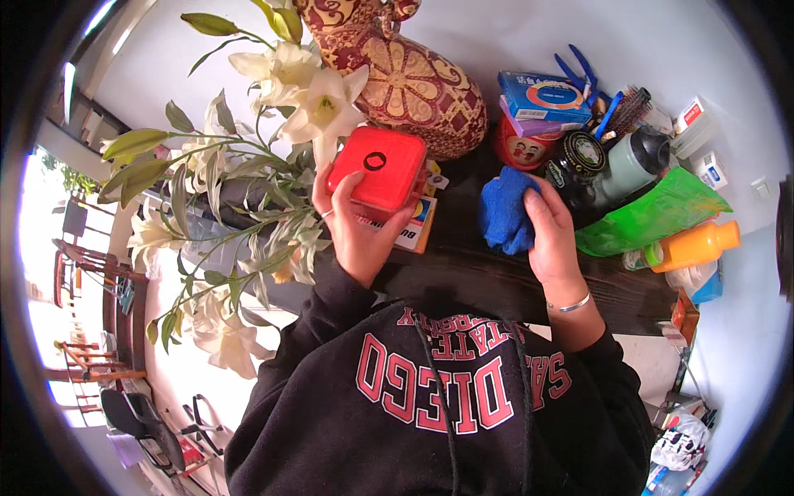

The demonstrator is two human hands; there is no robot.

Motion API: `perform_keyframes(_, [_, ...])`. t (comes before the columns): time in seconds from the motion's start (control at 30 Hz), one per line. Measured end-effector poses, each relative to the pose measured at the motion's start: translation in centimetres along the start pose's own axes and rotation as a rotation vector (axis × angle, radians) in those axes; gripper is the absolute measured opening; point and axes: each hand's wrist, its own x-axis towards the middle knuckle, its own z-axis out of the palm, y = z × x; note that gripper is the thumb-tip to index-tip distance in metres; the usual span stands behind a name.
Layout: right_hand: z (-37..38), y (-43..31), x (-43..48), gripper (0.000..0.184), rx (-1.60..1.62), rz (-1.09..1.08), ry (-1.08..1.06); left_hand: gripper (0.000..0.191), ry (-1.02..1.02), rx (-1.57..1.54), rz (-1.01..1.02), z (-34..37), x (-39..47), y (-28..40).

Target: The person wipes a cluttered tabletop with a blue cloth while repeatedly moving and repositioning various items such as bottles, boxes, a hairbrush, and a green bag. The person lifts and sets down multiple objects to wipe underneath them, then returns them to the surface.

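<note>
A red box with rounded corners and a dark ring mark on its lid [388,164] is held in my left hand [363,232], fingers and thumb around its near sides. Under and just behind it lies a flat printed box or book [417,232] on the dark wooden tabletop [456,248]. My right hand [552,235], with a silver bangle at the wrist, grips a bunched blue cloth [508,211] over the table, to the right of the red box. The ends of some fingers are hidden behind what they hold.
White lilies [325,105] spread at the left beside a large patterned red and gold ornament [422,93]. At the right crowd a red tub [524,146] with boxes on top, a black-lidded jar [581,155], a grey-green bottle [633,158], a green pouch [651,214] and an orange bottle [698,247].
</note>
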Motion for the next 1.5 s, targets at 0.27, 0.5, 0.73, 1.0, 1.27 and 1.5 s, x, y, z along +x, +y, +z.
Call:
perform_keyframes(0.27, [-1.9, 2.7, -0.7, 0.027, -0.395, 0.108, 0.030, 0.108, -0.070, 0.121, 0.052, 0.2, -1.0, -2.4])
perform_keyframes(0.5, [2.7, 6.4, 4.3, 0.022, -1.064, -0.294, -0.061, 0.069, -0.132, -0.882, -0.434, -0.1, 0.3, -7.3])
perform_keyframes(0.73, [4.5, 6.5, 6.8, 0.028, -1.123, -0.228, -0.105, 0.074, -0.224, -0.750, -0.597, -0.7, 0.5, -8.8])
perform_keyframes(1.0, [5.4, 0.6, 8.5, 0.025, -0.765, -0.765, 0.059, 0.070, -0.165, -1.047, -0.708, 0.4, 0.9, -9.5])
perform_keyframes(1.27, [9.1, 2.1, 12.5, 0.041, -0.989, -0.978, 0.042, 0.090, -0.134, -0.915, -0.747, 0.9, 0.7, -10.4])
perform_keyframes(1.5, [3.7, 6.5, 6.0, 0.044, -0.978, -0.651, 0.067, 0.102, -0.177, -0.881, -0.542, -0.1, -0.6, -11.6])
